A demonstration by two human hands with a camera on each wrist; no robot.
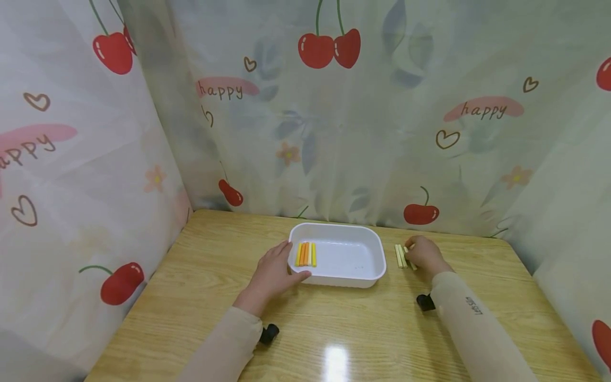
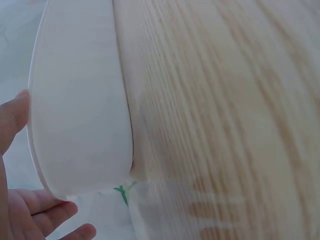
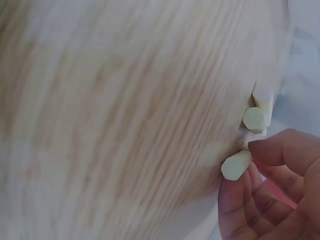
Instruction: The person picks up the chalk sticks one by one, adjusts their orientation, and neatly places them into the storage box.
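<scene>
A white plastic tray (image 1: 336, 281) stands on the table with a row of yellow, orange and white chalk sticks (image 1: 306, 254) at its left end. My left hand (image 1: 272, 270) rests at the tray's left front corner. Its thumb (image 2: 15, 117) touches the rim while the fingers spread along the end wall. To the right of the tray, my right hand (image 1: 426, 255) pinches a pale chalk stick (image 3: 236, 166) between thumb and fingertips, close over the table. Beside it lie more pale chalk sticks (image 1: 400, 256); the hand partly covers the group.
The wooden table (image 1: 363, 329) reaches back to a printed curtain (image 1: 334, 132), which also hangs at both sides. A black wrist device (image 1: 269, 333) shows by the left sleeve, another black device (image 1: 425, 302) by the right sleeve.
</scene>
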